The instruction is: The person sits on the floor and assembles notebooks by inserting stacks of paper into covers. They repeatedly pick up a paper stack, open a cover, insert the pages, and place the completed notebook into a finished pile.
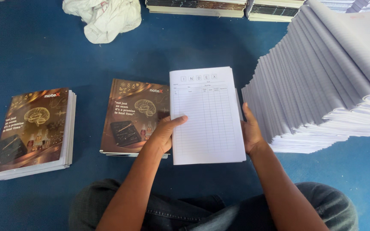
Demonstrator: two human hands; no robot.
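Note:
I hold a white block of ruled pages point(206, 115), its top sheet printed with a table, flat in front of me between both hands. My left hand point(165, 133) grips its left edge, thumb on top. On the block's right edge sits my right hand point(250, 131). Just left of it lies a brown notebook cover point(134, 116) with a brain picture, on a thin pile. Another pile with the same brown cover point(31, 130) lies further left.
A tall slanting stack of white ruled page blocks point(322, 81) stands at the right. A crumpled white cloth point(103, 18) lies at the back, with flat stacks point(198, 6) beside it. All rest on a blue floor point(43, 51). My knees are at the bottom.

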